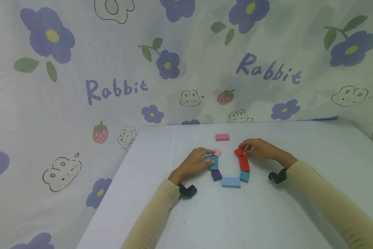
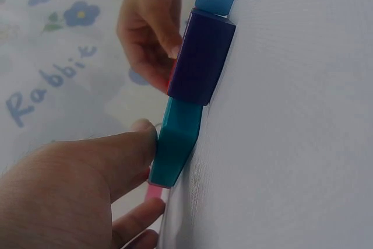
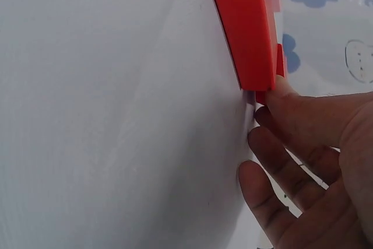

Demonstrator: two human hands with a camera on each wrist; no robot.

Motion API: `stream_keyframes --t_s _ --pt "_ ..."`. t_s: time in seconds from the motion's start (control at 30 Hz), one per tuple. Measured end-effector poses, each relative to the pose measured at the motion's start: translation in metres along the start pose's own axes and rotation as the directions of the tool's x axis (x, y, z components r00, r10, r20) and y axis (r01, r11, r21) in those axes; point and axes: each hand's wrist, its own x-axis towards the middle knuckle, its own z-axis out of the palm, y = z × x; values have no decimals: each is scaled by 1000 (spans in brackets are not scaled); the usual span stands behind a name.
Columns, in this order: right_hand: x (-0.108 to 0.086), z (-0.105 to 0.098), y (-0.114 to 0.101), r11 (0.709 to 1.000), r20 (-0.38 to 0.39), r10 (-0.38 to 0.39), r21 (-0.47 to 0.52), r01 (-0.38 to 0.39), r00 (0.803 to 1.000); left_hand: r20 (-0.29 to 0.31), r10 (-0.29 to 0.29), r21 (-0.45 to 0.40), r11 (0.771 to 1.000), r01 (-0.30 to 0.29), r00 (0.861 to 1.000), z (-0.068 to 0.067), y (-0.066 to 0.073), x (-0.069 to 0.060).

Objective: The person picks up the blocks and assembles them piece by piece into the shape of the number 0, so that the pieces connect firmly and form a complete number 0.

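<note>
Wooden-looking blocks form a U on the white table. My left hand [image 1: 195, 162] reaches in from the left, its thumb touching the long teal block [image 1: 214, 163] and its index finger touching the small pink block [image 1: 217, 152] at the upper left end. My right hand [image 1: 261, 148] pinches a small red block [image 1: 238, 152] between thumb and index finger at the upper right end. That block meets the long red block [image 1: 244, 164], which is large in the right wrist view. In the left wrist view, the teal block adjoins the dark purple block [image 2: 201, 56].
A light blue block [image 1: 231, 182] forms the U's bottom, with a small teal block [image 1: 244, 176] at its right corner. Farther back lies a separate pink block [image 1: 222, 137]. A patterned curtain [image 1: 118, 62] hangs behind the white table [image 1: 217, 218].
</note>
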Motion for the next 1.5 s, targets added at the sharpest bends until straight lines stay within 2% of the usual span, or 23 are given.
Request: stream_keyframes --t_s 0.47,0.6,0.87,1.2,1.5 --pt "1 -2 -3 1000 45 -9 -20 10 999 -6 21 10 1000 -21 1000 0 0 0" --pt "0 -2 -1 1000 58 4 -20 -3 998 1 5 8 1000 -5 1000 0 1 0" --pt "0 0 -1 999 53 42 -8 -42 998 1 -3 3 1000 3 1000 0 3 -1" --pt "-1 1 2 1000 35 10 -9 -10 999 1 -3 -12 1000 3 1000 0 2 -2" --pt "-1 3 5 1000 33 26 -5 -26 999 2 0 -7 1000 0 1000 -1 3 -2"
